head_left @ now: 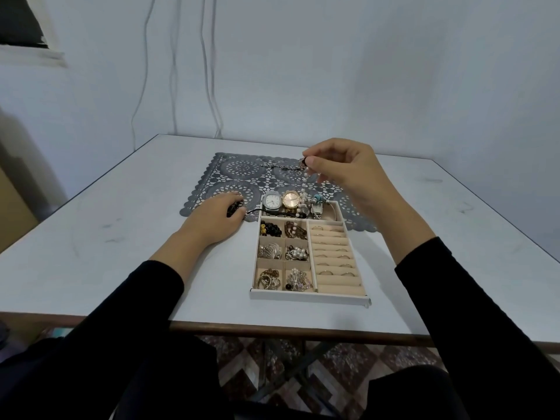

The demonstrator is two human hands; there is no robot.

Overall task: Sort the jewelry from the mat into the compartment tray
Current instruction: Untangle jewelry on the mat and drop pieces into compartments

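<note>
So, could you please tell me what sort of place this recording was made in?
Probably a room in a home rather than a shop: a plain white table pushed into a bare wall corner, loose cables hanging down the wall, a lace-pattern mat, and patterned floor tiles beneath.

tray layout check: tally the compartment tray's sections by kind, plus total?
Small square compartments: 6
Long watch compartment: 1
Ring-roll section: 1
Total: 8
</note>
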